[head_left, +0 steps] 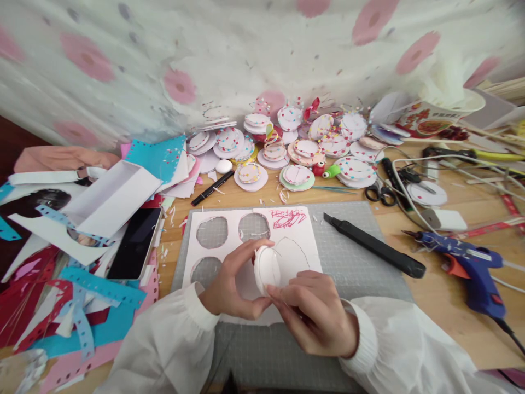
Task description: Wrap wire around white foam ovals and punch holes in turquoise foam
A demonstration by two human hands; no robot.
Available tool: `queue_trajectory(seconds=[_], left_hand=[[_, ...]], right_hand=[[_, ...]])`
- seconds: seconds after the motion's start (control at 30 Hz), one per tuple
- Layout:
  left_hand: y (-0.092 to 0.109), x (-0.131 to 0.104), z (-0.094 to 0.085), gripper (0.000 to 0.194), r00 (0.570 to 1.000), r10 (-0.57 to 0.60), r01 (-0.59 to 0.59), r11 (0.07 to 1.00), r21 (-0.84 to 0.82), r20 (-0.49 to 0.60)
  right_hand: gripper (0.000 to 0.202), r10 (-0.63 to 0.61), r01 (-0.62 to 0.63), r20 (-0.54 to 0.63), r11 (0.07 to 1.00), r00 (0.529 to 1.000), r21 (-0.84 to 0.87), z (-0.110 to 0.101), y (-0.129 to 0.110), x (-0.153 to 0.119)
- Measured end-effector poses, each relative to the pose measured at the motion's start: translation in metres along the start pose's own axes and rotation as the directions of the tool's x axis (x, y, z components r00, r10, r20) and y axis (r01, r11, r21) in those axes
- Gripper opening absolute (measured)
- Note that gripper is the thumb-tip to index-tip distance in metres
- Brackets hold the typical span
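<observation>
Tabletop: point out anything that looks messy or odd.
Red scribbles mar the far right corner of the white card; the utility knife lies with its blade exposed; paper scraps sprawl untidily left of the cutting mat.

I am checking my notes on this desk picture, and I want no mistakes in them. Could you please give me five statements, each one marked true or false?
1. The left hand holds a white disc. True.
2. The right hand is on the knife. False: it is at the disc.
3. The sheet has round holes. True.
4. The phone's screen is lit. False: it is dark.
5. The knife lies partly on the mat. True.
</observation>
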State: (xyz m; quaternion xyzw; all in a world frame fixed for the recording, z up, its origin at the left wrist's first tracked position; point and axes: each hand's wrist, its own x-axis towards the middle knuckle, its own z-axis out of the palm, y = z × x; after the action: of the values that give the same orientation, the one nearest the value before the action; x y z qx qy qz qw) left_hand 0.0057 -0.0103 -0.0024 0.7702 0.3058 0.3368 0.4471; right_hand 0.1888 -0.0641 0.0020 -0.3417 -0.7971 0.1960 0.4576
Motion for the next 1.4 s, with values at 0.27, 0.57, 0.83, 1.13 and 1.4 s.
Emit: queue_trajectory(seconds=[0.27, 0.57, 0.83, 1.13, 1.4], left_hand=[[-0.001, 0.001, -0.001, 0.075, 0.999, 0.004, -0.003, 0.999, -0.051, 0.035], [-0.006, -0.002, 0.0, 0.076, 1.0, 0.021, -0.02, 0.998, -0.055, 0.014], [-0.009, -0.004, -0.001, 0.077, 0.999, -0.021, 0.024, 0.995, -0.098, 0.035], [-0.005, -0.002, 0.002, 0.074, 0.973, -0.222, 0.191, 0.928, -0.319, -0.064], [-0.004, 0.002, -0.002, 0.077, 0.962, -0.253, 0.168, 0.843, -0.51, -0.1]], right_hand=[[0.024, 0.013, -0.014, 0.011, 1.0, 1.0, 0.005, -0.001, 0.0, -0.001], [0.031, -0.018, 0.019, 0.049, 1.0, 0.999, -0.017, -0.002, 0.0, 0.002], [0.04, -0.1, 0.113, 0.098, 0.983, 0.99, -0.145, -0.002, 0.001, 0.006], [0.034, -0.074, 0.084, 0.042, 0.936, 0.996, -0.342, -0.003, -0.001, 0.011], [0.03, 0.175, -0.181, -0.49, 0.983, 0.854, 0.034, -0.008, 0.005, 0.003]])
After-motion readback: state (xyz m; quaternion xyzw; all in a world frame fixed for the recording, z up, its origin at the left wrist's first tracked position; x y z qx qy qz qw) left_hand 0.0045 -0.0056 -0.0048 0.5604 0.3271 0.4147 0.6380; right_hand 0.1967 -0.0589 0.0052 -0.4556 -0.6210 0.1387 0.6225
